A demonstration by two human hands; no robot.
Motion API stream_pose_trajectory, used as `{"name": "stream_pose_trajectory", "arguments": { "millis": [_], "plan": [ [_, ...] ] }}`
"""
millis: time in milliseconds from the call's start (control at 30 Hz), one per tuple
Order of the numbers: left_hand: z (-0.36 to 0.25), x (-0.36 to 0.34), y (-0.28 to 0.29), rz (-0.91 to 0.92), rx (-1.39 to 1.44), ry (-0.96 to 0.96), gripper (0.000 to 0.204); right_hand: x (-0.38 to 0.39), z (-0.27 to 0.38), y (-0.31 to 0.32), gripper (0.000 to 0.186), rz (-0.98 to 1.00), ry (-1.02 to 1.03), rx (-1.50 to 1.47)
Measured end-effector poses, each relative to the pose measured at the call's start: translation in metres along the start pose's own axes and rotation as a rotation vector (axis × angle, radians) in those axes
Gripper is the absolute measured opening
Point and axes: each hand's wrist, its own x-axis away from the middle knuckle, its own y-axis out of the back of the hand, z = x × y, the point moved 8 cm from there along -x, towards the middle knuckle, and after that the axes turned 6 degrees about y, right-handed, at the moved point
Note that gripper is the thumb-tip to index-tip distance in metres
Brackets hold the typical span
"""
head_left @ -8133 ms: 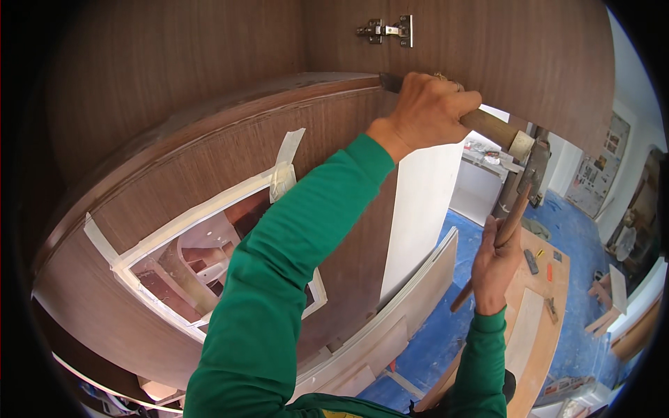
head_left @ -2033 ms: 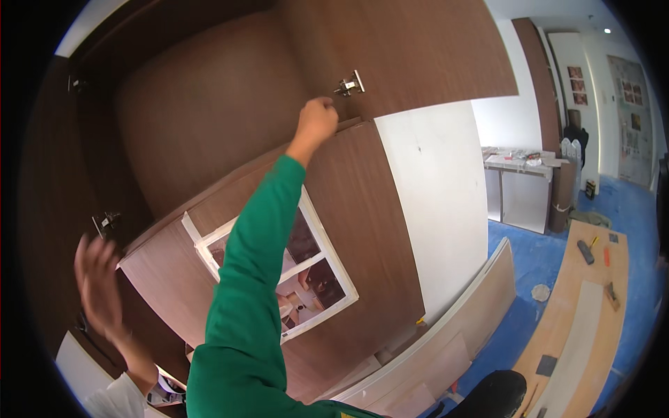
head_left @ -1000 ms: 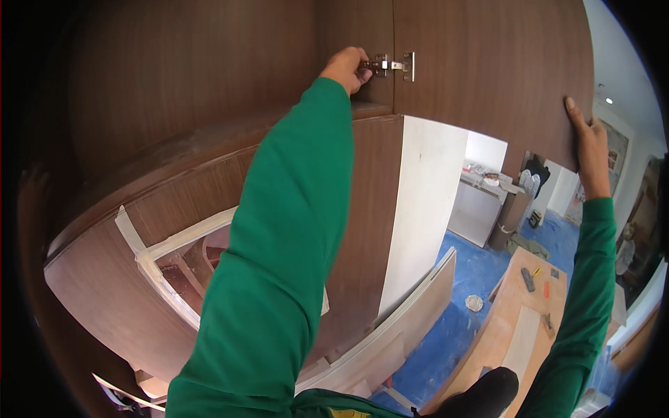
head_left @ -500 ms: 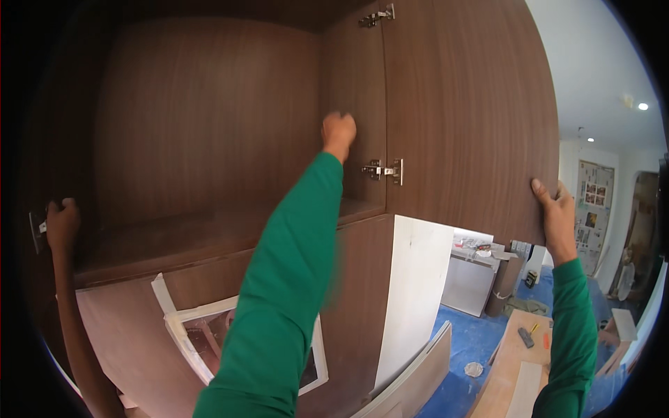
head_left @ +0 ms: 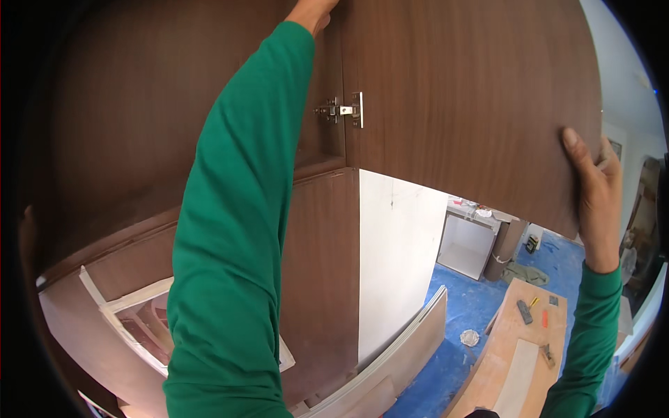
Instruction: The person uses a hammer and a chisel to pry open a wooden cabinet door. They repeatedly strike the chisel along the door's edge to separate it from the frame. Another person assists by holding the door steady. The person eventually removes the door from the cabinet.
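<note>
My right hand point(head_left: 594, 181) grips the outer edge of a brown wood-grain cabinet door point(head_left: 474, 90), its thumb lying on the door's inner face. The door stands swung out from the cabinet point(head_left: 153, 118). My left arm, in a green sleeve, reaches up across the cabinet opening. At the top edge of the view, only the wrist and a part of my left hand point(head_left: 315, 12) show, close to the cabinet's right side; its fingers are hidden. Below it, a metal hinge point(head_left: 346, 110) joins the door to that side. The upper hinge is out of view.
Another person's hand point(head_left: 28, 224) is dimly visible at far left. Below are a panel with a taped frame point(head_left: 136, 320) and leaning boards point(head_left: 390, 369). A wooden bench point(head_left: 536, 289) with tools stands on blue floor covering point(head_left: 453, 279), near a white cabinet point(head_left: 468, 244).
The view has shifted right and closer. My left hand has risen along the cabinet's side to the top edge. My right hand keeps its grip on the door.
</note>
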Motion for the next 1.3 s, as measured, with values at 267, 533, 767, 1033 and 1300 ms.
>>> {"name": "stream_pose_trajectory", "arguments": {
  "millis": [267,533,767,1033,1300],
  "plan": [
    [-0.084,-0.192,0.019,-0.127,0.208,-0.149,0.034,0.001,0.036,0.006,0.060,-0.048,-0.011,-0.041],
    [-0.078,-0.155,-0.009,-0.332,0.400,-0.226,0.043,-0.003,0.038,0.001,0.056,-0.008,-0.044,-0.129],
    [-0.076,-0.145,-0.014,-0.236,0.433,-0.120,0.029,-0.008,0.014,-0.001,0.058,-0.007,-0.103,-0.083],
    [-0.069,-0.192,0.022,-0.109,0.292,-0.025,0.024,-0.011,0.004,-0.004,0.064,-0.110,-0.092,-0.141],
    [-0.070,-0.192,0.020,0.042,0.499,0.026,0.015,-0.008,0.004,0.003,0.067,-0.124,-0.125,-0.024]
  ]
}}
